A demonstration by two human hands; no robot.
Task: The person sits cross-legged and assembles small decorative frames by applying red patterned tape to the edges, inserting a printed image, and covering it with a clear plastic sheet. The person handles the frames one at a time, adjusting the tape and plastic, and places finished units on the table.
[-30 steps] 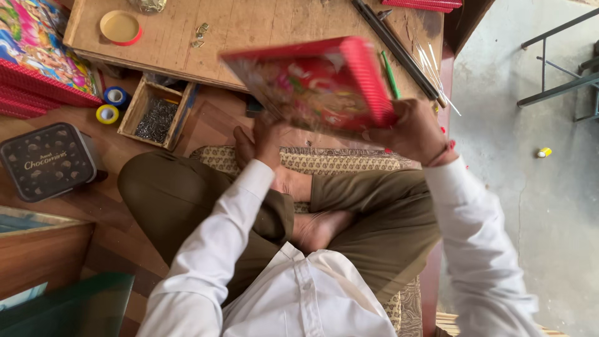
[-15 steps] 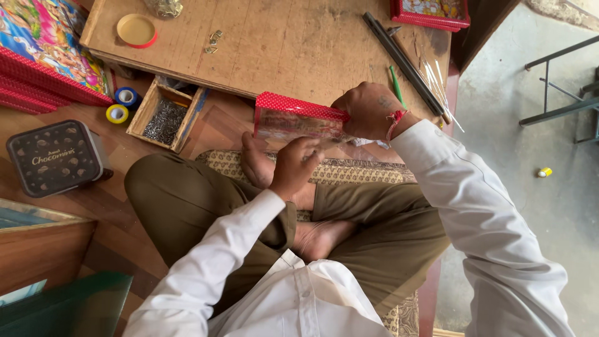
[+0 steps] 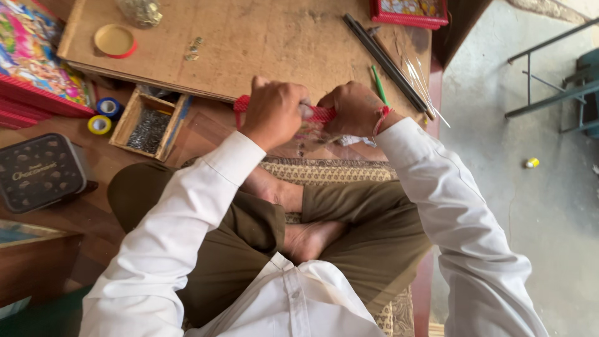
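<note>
- My left hand (image 3: pixel 274 112) and right hand (image 3: pixel 355 109) both pinch the red frame (image 3: pixel 319 114), fingers curled tight.
- It sits at the wooden board's (image 3: pixel 262 43) near edge.

Red-edged frame (image 3: pixel 321 115), flat, long side level, partly hidden, gripped at its top rim by both hands, just off the surface's (image 3: pixel 262 43) near edge.
</note>
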